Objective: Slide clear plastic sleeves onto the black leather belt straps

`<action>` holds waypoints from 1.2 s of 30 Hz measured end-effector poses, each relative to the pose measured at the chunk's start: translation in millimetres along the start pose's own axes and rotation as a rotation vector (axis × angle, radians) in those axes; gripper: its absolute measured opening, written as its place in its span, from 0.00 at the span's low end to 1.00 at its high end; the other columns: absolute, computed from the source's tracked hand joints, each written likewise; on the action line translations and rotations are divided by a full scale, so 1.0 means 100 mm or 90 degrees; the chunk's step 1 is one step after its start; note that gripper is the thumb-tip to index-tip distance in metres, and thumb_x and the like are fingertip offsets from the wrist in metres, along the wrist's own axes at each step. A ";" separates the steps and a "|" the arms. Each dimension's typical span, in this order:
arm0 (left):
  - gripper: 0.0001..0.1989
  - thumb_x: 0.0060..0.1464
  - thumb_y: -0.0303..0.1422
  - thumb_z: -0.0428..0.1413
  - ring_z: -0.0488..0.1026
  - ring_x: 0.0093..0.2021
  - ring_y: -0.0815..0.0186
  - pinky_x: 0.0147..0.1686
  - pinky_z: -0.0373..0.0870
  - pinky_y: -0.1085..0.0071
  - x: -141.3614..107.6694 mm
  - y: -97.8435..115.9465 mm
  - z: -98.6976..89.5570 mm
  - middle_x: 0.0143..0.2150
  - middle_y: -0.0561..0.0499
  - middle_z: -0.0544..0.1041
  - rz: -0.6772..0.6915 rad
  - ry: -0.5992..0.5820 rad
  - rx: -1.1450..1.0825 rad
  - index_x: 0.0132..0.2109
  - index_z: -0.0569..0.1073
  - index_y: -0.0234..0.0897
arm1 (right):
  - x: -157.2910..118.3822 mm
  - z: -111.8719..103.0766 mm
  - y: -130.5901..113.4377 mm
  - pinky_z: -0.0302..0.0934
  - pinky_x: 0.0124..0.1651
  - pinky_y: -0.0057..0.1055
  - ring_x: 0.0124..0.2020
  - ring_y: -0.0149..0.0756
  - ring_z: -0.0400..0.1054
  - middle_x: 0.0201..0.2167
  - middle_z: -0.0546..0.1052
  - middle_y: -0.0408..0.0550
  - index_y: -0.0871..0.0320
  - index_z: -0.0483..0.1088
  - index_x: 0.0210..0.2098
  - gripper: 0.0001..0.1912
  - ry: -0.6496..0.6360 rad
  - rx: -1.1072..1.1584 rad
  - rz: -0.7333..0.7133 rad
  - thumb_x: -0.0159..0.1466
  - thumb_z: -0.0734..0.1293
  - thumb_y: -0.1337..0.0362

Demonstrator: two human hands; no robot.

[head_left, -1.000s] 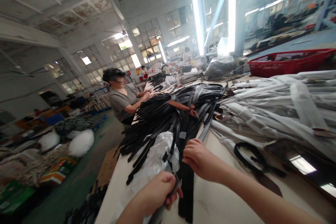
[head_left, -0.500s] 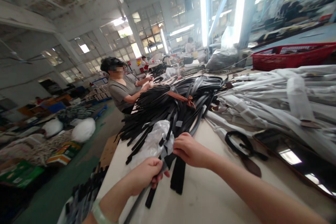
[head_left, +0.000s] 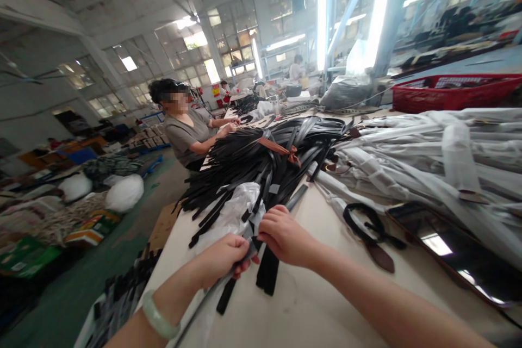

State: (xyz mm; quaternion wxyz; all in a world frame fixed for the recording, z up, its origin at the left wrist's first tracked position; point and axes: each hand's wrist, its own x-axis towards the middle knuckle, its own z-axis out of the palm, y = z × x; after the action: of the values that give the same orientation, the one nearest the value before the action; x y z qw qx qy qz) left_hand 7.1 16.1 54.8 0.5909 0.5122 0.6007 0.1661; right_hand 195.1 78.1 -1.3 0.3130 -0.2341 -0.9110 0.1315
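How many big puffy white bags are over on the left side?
2. One white bag sits farther left, and the other white bag sits beside it, nearer the work table. More may be hidden among the heaps.

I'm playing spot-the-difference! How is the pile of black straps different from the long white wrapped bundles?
The pile of black straps is dark, while the long white wrapped bundles are pale. The straps fan out loosely; the bundles lie side by side under plastic. Both lie on the cream work table.
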 end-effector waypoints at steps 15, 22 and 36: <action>0.20 0.45 0.49 0.54 0.55 0.19 0.73 0.22 0.50 0.73 0.06 -0.06 -0.07 0.20 0.57 0.65 0.026 0.085 0.043 0.22 0.66 0.35 | -0.01 -0.04 0.09 0.47 0.45 0.36 0.34 0.36 0.59 0.27 0.69 0.47 0.58 0.63 0.27 0.14 0.083 -0.030 -0.007 0.68 0.57 0.62; 0.21 0.45 0.51 0.53 0.59 0.20 0.72 0.23 0.55 0.72 0.14 -0.01 0.11 0.19 0.56 0.65 0.052 0.045 0.020 0.24 0.67 0.35 | -0.02 0.13 -0.10 0.48 0.45 0.36 0.35 0.35 0.59 0.28 0.69 0.45 0.58 0.63 0.28 0.12 0.048 -0.026 -0.057 0.67 0.58 0.63; 0.26 0.42 0.57 0.52 0.50 0.18 0.74 0.19 0.44 0.74 0.24 -0.05 -0.08 0.18 0.59 0.60 0.058 0.188 0.014 0.27 0.68 0.34 | -0.01 -0.03 0.30 0.46 0.52 0.39 0.39 0.37 0.63 0.30 0.73 0.46 0.57 0.68 0.31 0.09 0.168 -0.110 0.033 0.67 0.61 0.63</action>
State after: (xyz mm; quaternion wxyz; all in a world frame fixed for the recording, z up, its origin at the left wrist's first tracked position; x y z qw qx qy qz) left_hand 3.1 37.2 40.0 0.4823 0.5155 0.6588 0.2599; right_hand 207.7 103.9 -11.0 0.4050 -0.2991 -0.8635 0.0291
